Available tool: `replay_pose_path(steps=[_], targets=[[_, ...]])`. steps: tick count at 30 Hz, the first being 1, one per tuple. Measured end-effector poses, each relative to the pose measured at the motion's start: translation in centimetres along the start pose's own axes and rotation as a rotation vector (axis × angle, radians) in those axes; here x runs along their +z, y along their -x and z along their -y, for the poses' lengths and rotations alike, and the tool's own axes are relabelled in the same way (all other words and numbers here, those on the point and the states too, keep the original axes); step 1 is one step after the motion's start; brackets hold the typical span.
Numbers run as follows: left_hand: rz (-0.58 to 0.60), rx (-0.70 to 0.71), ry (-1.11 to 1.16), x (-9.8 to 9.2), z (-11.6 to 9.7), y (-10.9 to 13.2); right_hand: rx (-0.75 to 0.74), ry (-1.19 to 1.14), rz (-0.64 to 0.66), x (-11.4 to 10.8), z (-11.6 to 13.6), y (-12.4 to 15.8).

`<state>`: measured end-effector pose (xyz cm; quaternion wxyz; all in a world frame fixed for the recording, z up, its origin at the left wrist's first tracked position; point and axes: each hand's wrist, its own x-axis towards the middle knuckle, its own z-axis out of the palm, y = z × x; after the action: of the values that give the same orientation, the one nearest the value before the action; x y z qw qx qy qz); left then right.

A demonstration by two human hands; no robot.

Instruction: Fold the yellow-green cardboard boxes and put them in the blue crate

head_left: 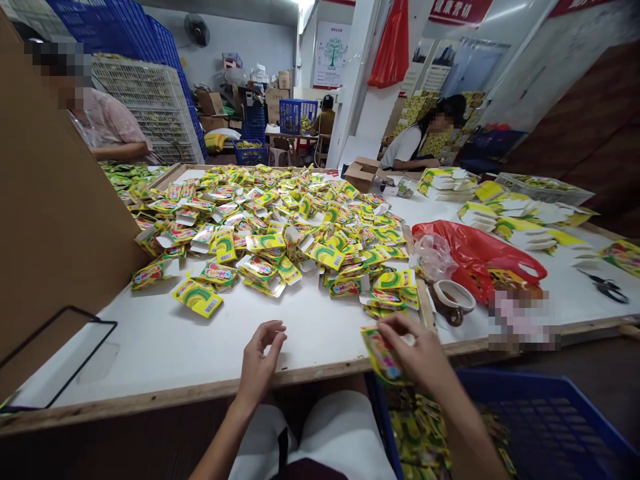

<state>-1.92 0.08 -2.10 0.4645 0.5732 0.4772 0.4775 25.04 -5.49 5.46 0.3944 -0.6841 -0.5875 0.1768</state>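
Note:
My right hand (pixel 407 343) pinches a small yellow-green packet (pixel 383 357) with a colourful printed front, over the table's front edge. Under that hand, a blue plastic crate (pixel 540 407) holds many similar packets (pixel 415 433). My left hand (pixel 264 347) hovers near the table edge with fingers curved and apart, nothing in it. Ahead lies a wide heap of small yellow and green printed cartons (pixel 265 241), several with white end flaps standing open. One carton (pixel 197 297) lies apart at the heap's near left.
A tall cardboard sheet (pixel 60 187) and a black wire frame (pixel 60 353) stand at left. On the right are a red plastic bag (pixel 465 250), a mug (pixel 453 299), scissors (pixel 607 287) and flat carton stacks (pixel 525 230). Co-workers sit beyond at left, right and back.

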Motion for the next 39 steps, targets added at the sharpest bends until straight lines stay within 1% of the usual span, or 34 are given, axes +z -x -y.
replay_pose_path(steps=[1,2,3,4,6,8,11,13,15,18,20,21,22,24,26,28,30,32,35,37,39], targets=[[0.017,-0.012,-0.021,0.1,0.0,-0.1,0.005,0.095,0.023,-1.7,-1.0,-0.3],[0.041,-0.020,-0.049,0.3,0.0,-0.2,0.008,0.163,0.039,-2.8,-2.1,-0.7],[0.064,-0.022,-0.081,0.5,0.0,-0.2,0.009,0.200,0.048,-3.2,-3.1,-1.2],[0.084,-0.020,-0.111,0.7,-0.1,-0.2,0.011,0.211,0.050,-2.9,-4.0,-1.9],[0.105,-0.008,-0.157,0.9,-0.2,-0.1,0.032,0.202,0.024,-0.8,-5.4,-3.8],[0.111,-0.004,-0.177,0.8,-0.1,-0.1,0.064,0.206,-0.033,2.5,-6.2,-6.0],[0.105,-0.028,-0.164,0.2,0.1,0.0,0.084,0.229,-0.105,6.8,-5.9,-8.5],[0.074,-0.033,-0.155,-0.1,0.3,0.0,0.059,0.229,-0.122,8.6,-5.0,-8.9],[0.020,0.024,-0.166,-0.1,0.4,-0.1,0.017,0.227,-0.136,9.6,-3.5,-8.2],[-0.036,0.194,-0.212,0.3,0.4,0.0,-0.158,0.165,-0.099,10.5,-0.7,-5.8],[0.000,0.248,-0.222,0.6,0.4,0.1,-0.295,0.066,-0.028,11.1,1.0,-4.0],[0.032,0.237,-0.209,0.7,0.4,0.2,-0.336,0.002,0.007,11.5,1.7,-3.3],[0.067,0.211,-0.179,0.8,0.4,0.2,-0.344,-0.066,0.030,11.9,2.3,-2.7],[0.119,0.137,-0.081,0.8,0.3,0.3,-0.289,-0.221,0.034,12.7,2.8,-1.8],[0.134,0.082,0.034,0.6,0.1,0.4,-0.173,-0.409,0.020,13.6,2.7,-1.2],[0.136,0.056,0.113,0.4,-0.1,0.4,-0.076,-0.589,0.062,14.3,2.4,-0.8],[0.147,0.035,0.147,0.2,-0.4,0.3,-0.042,-0.691,0.131,14.7,2.1,-0.6],[0.190,0.000,0.155,-0.1,-0.5,0.2,-0.053,-0.691,0.187,14.8,1.9,-0.5],[0.255,-0.038,0.104,-0.2,-0.5,-0.1,-0.086,-0.601,0.234,14.5,2.0,-0.8],[0.217,-0.008,0.043,0.0,-0.3,-0.4,-0.111,-0.531,0.223,14.3,2.1,-1.0],[0.130,0.037,0.033,0.3,-0.2,-0.8,-0.127,-0.503,0.177,14.2,2.2,-1.3]])
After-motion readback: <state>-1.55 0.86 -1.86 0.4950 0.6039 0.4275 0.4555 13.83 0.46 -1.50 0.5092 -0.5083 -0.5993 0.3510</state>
